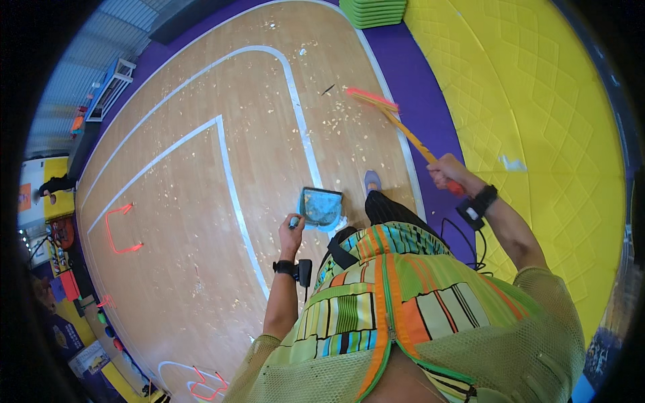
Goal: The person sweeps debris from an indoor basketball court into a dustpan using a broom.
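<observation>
My left hand (291, 232) is closed around the handle of a blue dustpan (321, 207), whose pan is at floor level with its dark lip facing away from me. Some dirt shows inside the pan. Out to the right, my right hand (447, 174) grips the wooden handle of a broom (414, 139) near its red end. The broom's pink bristles (372, 99) are at the floor's right side, close to the white border line. Small pale scraps (347, 121) are scattered over the wood-look floor (262, 146) around the broom and dustpan.
Yellow padding (509, 101) runs along the right, beside a purple border strip (410, 75). Green stacked items (373, 12) stand at the far end. Orange-red frames (123, 229) are on the floor to the left. A person (56, 186) is at the far left. A dark sliver (328, 89) lies ahead.
</observation>
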The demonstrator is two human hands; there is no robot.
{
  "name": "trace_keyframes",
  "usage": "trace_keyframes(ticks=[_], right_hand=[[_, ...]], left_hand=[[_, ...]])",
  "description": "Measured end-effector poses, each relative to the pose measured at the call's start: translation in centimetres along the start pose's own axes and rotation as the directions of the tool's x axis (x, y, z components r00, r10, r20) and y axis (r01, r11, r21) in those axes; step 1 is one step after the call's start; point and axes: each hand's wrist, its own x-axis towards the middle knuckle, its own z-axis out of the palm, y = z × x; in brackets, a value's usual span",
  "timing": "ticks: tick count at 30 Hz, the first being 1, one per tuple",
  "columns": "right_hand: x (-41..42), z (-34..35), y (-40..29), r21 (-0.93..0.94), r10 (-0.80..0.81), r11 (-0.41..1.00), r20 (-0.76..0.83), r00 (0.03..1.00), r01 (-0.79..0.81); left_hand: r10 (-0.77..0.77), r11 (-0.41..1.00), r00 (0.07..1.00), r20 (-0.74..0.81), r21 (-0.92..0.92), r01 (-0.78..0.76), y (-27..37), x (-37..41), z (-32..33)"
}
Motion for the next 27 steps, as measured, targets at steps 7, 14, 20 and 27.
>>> trace_keyframes(ticks=[7,14,20,27], right_hand=[[2.6,0.6,-2.0,-0.149,0.105,0.983,-0.004,0.994,-0.104],[0.8,-1.3,-7.1,-0.017,0.421,0.9,0.282,0.862,-0.435],[0.2,-1.9,-13.9,-0.167,0.367,0.929,0.293,0.883,-0.331],[6.7,-1.3,-18.1,0.005,0.168,0.985,0.158,0.973,-0.171]], left_hand=[[-0.144,0.982,0.99,-0.001,-0.123,0.142,6.3,5.9,1.1],[-0.214,0.972,0.976,-0.041,-0.104,0.209,6.0,11.4,2.5],[-0.205,0.973,0.968,-0.144,-0.14,0.185,7.2,12.6,-0.4],[-0.219,0.967,0.945,-0.243,-0.186,0.176,8.6,15.8,-4.8]])
